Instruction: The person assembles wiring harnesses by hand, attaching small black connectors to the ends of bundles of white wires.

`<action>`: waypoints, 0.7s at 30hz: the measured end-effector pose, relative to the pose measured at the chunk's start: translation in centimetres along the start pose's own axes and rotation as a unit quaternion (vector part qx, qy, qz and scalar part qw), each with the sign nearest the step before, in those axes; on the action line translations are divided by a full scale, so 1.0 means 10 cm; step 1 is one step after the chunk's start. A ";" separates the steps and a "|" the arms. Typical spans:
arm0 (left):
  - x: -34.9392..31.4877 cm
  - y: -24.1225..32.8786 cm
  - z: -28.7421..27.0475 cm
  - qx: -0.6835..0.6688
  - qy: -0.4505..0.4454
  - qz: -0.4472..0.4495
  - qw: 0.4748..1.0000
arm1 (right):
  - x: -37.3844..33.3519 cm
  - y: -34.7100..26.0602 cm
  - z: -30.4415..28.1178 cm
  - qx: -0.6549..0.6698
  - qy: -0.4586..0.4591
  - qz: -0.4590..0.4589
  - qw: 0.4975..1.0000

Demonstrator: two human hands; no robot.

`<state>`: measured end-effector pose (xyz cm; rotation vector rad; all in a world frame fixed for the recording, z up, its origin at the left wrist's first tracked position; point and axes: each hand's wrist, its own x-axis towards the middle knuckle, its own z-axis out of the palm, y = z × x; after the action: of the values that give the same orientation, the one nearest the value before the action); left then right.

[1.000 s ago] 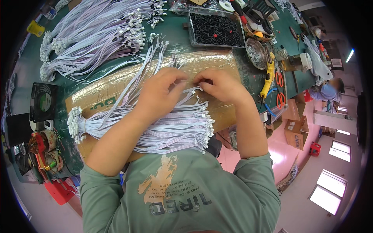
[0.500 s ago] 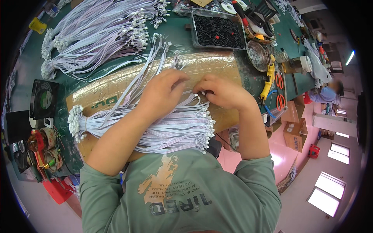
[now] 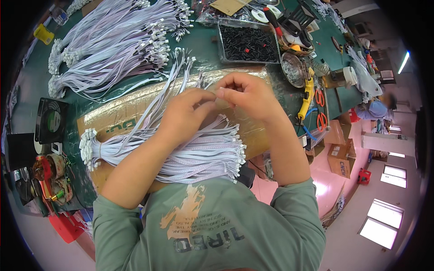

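A bundle of white flat ribbon cables (image 3: pixel 199 156) with small white connectors at both ends lies across a cardboard sheet (image 3: pixel 257 131), close to my body. My left hand (image 3: pixel 192 110) is above the bundle's upper edge, with its fingers curled and their tips facing my right hand. Thumb and forefinger of my right hand (image 3: pixel 248 95) meet in a pinch right beside the left fingertips. What either hand holds is too small or hidden to name. A few cables (image 3: pixel 169 88) run away from the bundle, past my left hand, toward the far side.
More cable bundles (image 3: pixel 113 54) are heaped at the far left. A clear tray (image 3: pixel 248 43) of small black pieces stands beyond my hands. To the right lie a round metal dish (image 3: pixel 293 70), a yellow-handled tool (image 3: pixel 307 97) and orange-handled scissors (image 3: pixel 321 108). A black fan (image 3: pixel 52 119) stands left.
My right hand has risen and moved slightly away from me, its thumb and forefinger now pinched together. My left hand has shifted slightly, its fingertips now lower and nearer the right ones.
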<state>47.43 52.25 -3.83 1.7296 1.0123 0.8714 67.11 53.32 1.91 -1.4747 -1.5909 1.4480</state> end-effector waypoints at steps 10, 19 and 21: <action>0.10 0.02 -0.07 -0.375 0.017 -0.217 0.901 | 0.85 0.08 -0.54 -0.492 0.216 -0.026 0.843; 0.11 -0.04 -0.11 -0.406 0.022 -0.212 0.889 | 1.03 0.13 -0.58 -0.506 0.187 -0.009 0.842; 0.12 -0.05 -0.12 -0.411 0.029 -0.219 0.885 | 1.01 0.17 -0.61 -0.490 0.199 -0.019 0.849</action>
<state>46.79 53.88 -3.73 0.7225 0.8395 0.8747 70.50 64.49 -0.65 -2.0501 -2.1490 0.1572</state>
